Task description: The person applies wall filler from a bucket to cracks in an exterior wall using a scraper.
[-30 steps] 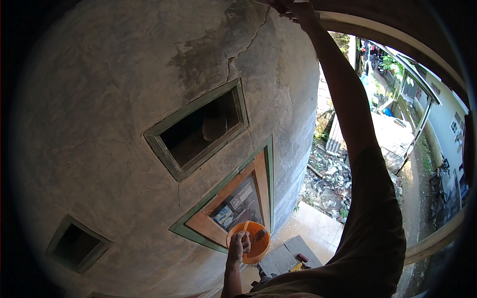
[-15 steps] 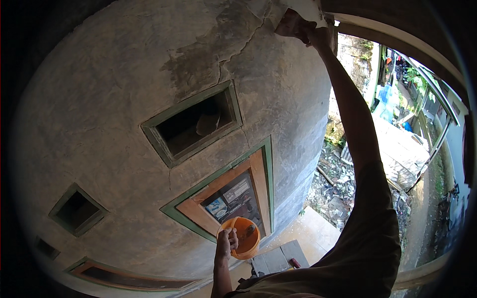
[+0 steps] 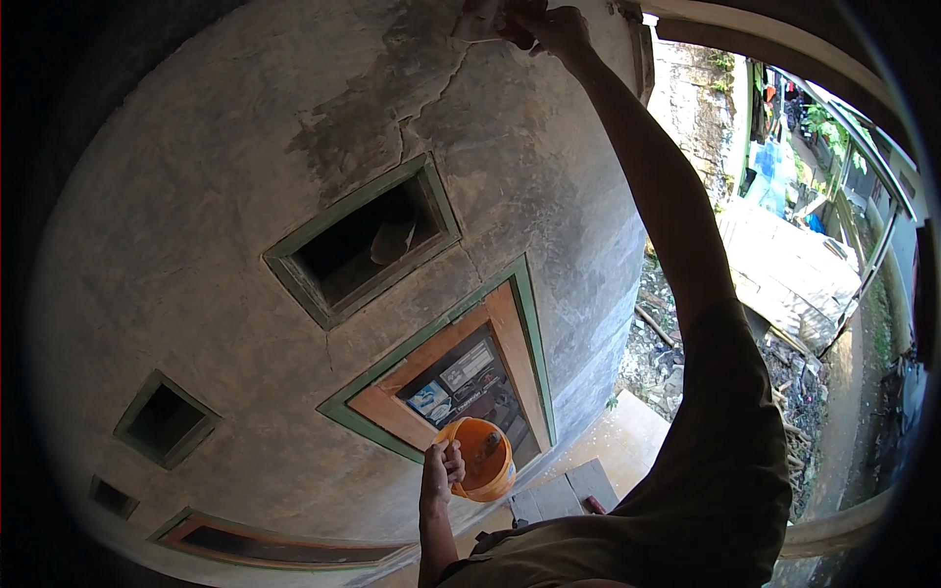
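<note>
My left hand [image 3: 441,473] grips the rim of an orange plastic bucket [image 3: 506,477], its fingers hooked over the near-left edge. The bucket is tilted so its inside shows, with a greyish lump of material stuck to the wall. High overhead, my right hand [image 3: 561,33] is closed around a broad, flat putty knife [image 3: 480,20]. Its blade lies at or very near the grey plastered wall [image 3: 225,216], close to the upper end of a jagged crack [image 3: 446,90]. The picture's top edge cuts off part of the blade.
Below the crack is a green-framed vent opening [image 3: 363,245]; smaller openings [image 3: 167,421] sit further left. A green and wood framed window [image 3: 461,382] is behind the bucket. A grey board-like surface [image 3: 564,495] lies below. Rubble [image 3: 652,323] covers the ground outside, right.
My right hand has moved left along the top of the wall with the putty knife. My left hand still holds the bucket in nearly the same place. The view has shifted slightly.
</note>
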`<state>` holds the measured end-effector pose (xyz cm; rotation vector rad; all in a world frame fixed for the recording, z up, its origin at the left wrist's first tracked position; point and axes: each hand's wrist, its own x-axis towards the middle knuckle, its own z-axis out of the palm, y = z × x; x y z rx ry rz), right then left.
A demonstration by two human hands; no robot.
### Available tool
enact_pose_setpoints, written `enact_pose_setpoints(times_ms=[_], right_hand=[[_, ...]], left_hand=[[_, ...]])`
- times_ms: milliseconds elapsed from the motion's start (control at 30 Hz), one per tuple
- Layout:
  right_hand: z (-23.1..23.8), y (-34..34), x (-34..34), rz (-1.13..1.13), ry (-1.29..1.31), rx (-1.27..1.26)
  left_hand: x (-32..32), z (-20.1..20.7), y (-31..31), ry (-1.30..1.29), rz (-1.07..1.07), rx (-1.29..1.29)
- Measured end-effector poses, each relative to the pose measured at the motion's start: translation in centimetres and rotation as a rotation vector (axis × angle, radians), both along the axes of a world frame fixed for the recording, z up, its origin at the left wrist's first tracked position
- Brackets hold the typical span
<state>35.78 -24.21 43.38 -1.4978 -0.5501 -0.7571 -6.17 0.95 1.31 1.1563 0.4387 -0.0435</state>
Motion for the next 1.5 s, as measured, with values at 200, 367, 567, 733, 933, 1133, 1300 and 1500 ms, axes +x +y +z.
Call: enact_pose_setpoints(times_ms=[200, 367, 567, 733, 933, 1133, 1300, 1500], right_hand=[[-2.2, -6.0, 3.1, 0.009, -0.321, -0.081], [-0.1, -5.7, -1.3, -0.087, -0.258, -0.080], [1.5, -1.0, 0.4, -0.343, -0.305, -0.139], [4.6, 2.8, 2.4, -1.000, -0.506, -0.862], [6.2, 6.6, -5.0, -0.665, -0.437, -0.393], [6.7, 2.8, -9.3, -0.006, -0.382, -0.036], [2.9, 1.7, -5.6, 0.155, -0.178, -0.044], [-4.8, -1.8, 0.8, 0.086, 0.011, -0.068]], left_hand=[[-0.1, -0.2, 0.3, 0.009, -0.003, -0.035], [0.1, -0.7, 1.0, -0.003, 0.010, -0.039], [-0.4, -1.1, 1.8, -0.025, 0.051, -0.096], [-0.8, -1.9, 2.4, -0.025, -0.015, -0.144], [-1.6, -1.8, 2.3, -0.046, 0.026, -0.109], [-1.6, -1.4, 2.5, -0.039, 0.064, -0.133], [-2.1, -1.3, 2.5, -0.038, 0.106, -0.082], [-2.8, -1.1, 2.6, -0.042, 0.089, -0.065]])
